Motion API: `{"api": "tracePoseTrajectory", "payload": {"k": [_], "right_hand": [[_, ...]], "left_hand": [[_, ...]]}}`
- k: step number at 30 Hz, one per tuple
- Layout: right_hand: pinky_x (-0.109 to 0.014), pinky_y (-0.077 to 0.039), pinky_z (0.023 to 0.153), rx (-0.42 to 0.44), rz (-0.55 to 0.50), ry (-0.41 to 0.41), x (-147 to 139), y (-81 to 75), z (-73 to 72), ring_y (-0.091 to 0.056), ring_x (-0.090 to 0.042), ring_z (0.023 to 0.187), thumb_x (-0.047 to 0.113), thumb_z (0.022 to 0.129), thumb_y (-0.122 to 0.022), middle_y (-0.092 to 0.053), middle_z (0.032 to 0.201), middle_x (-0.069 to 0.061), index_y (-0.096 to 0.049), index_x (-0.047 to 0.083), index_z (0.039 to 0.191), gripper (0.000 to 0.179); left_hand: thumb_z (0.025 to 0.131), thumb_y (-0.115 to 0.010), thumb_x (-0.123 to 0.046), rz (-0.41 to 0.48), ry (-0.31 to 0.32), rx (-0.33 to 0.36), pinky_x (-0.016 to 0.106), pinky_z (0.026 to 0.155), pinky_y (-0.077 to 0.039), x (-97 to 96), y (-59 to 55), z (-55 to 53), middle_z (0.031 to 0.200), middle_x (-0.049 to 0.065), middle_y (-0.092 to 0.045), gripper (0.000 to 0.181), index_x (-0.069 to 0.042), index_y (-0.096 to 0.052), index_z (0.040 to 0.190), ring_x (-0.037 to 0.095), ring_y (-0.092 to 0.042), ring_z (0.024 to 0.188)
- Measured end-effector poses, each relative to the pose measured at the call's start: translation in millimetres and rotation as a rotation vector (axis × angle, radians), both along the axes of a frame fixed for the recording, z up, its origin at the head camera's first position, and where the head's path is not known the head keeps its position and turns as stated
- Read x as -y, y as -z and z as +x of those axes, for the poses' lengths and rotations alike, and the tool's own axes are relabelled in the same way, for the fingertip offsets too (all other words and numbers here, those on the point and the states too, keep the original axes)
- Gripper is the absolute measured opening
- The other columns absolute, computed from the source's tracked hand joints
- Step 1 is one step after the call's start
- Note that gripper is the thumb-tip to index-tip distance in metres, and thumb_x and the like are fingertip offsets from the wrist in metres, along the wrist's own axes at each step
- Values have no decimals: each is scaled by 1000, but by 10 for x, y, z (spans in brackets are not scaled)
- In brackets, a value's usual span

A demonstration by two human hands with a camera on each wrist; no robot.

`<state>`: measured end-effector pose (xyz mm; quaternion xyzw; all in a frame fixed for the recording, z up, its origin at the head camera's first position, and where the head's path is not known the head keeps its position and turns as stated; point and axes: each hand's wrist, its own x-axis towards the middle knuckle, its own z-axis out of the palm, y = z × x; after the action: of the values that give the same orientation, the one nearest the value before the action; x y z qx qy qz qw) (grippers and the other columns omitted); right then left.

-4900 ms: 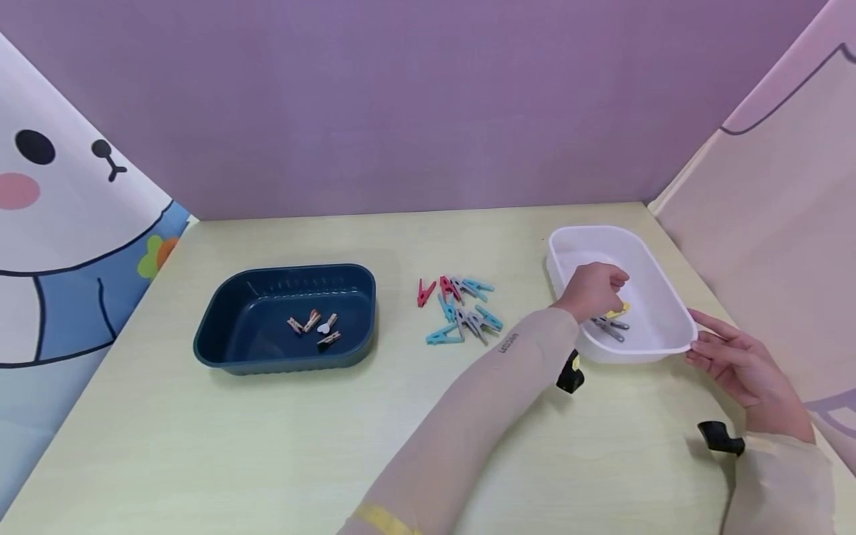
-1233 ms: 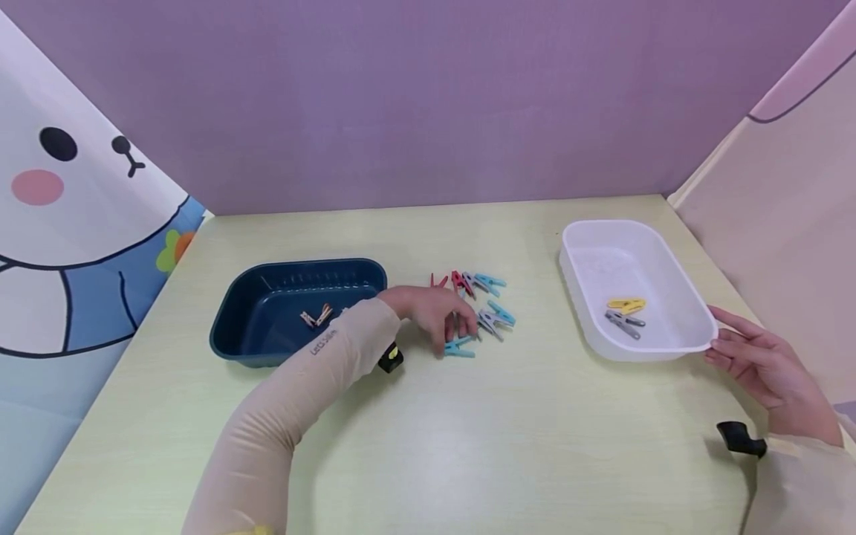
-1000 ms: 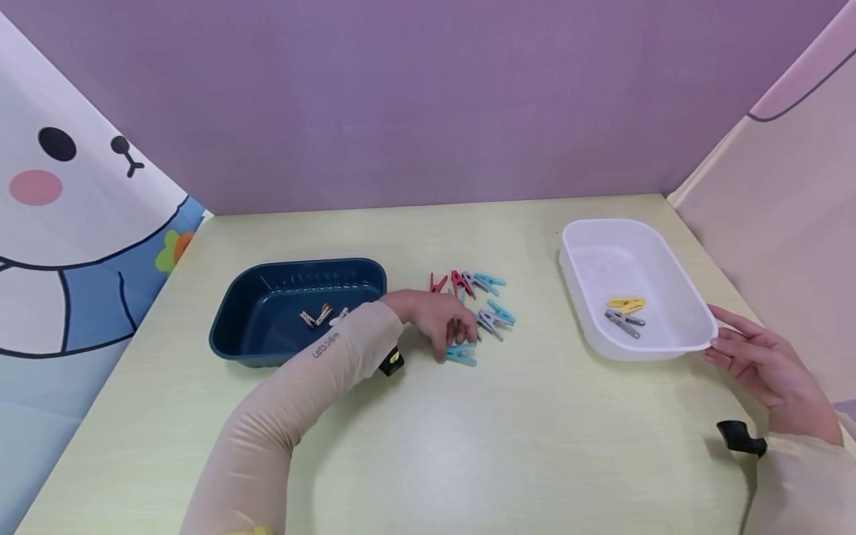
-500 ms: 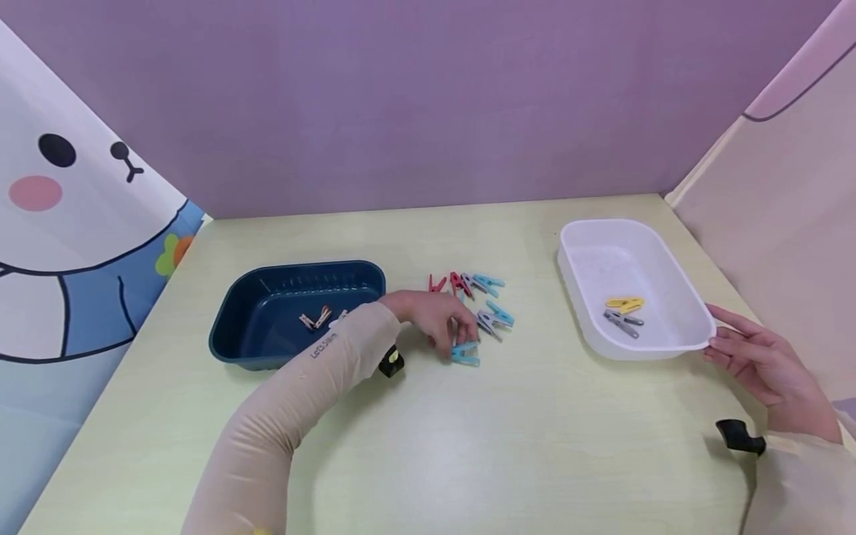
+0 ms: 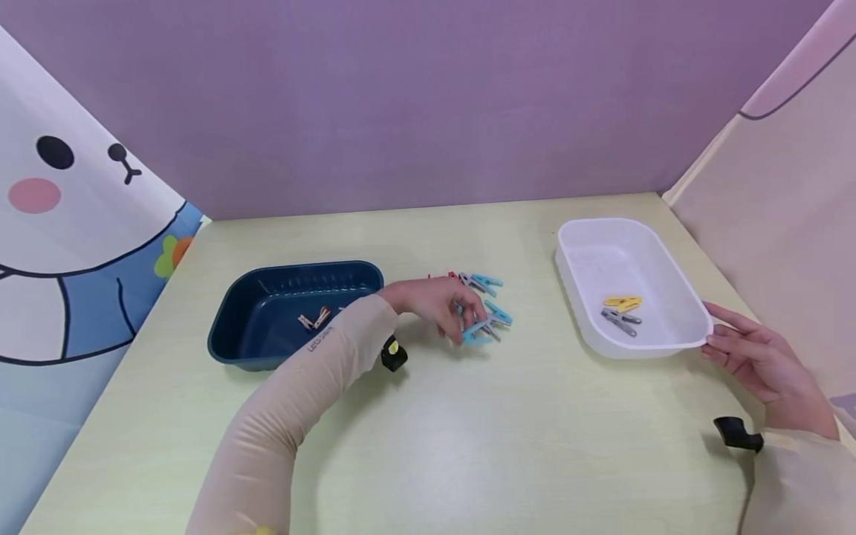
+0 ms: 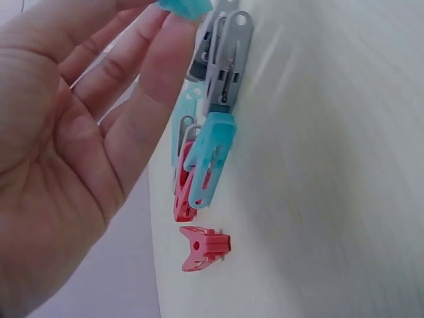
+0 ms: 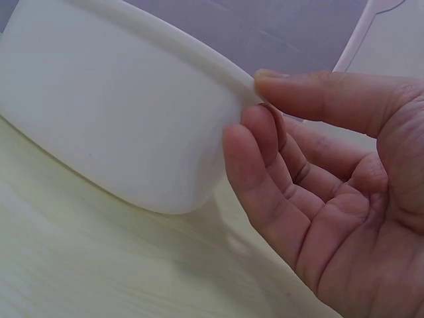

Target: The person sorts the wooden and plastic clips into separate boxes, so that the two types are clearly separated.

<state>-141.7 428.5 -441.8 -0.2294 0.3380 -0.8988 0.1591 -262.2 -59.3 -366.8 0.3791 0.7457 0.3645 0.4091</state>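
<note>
Over the loose pile, my left hand pinches a light-blue clothespin between thumb and fingertips, raised just off the table. Around it on the table lie more clothespins: a grey one, another blue one and a red one standing apart. At the right, my right hand grips the near corner rim of a white plastic tub, thumb on top and fingers below. Inside that tub rest yellow clothespins and grey clothespins.
To the left stands a dark blue tub holding several small wooden clothespins, some hidden by my left sleeve. A purple backdrop rises behind the pale table.
My left hand has come from the white tub, where yellow clothespins now lie, to the pile. It has taken hold of a blue clothespin and lifted it slightly. The right hand keeps its grip.
</note>
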Motion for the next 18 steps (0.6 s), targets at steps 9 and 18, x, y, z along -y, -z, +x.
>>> {"api": "tracePoseTrajectory", "payload": {"k": [9,18], "right_hand": [[-42,-52,93,6,3,11,14,-19,7,-65,-41,106,-23,97,-16,-61,121,-33,-45,-11,142,54],[-41,-53,92,10,11,25,15,-13,12,-66,-40,105,-24,97,-16,-62,121,-33,-46,-11,141,55]], "left_hand": [[82,-75,7,169,-119,-23,43,67,-59,-42,7,-28,96,9,-66,42,5,-61,121,25,-66,70],[82,-77,6,278,-304,-27,34,67,-57,-110,-13,-27,97,9,-66,45,3,-60,124,23,-68,79]]}}
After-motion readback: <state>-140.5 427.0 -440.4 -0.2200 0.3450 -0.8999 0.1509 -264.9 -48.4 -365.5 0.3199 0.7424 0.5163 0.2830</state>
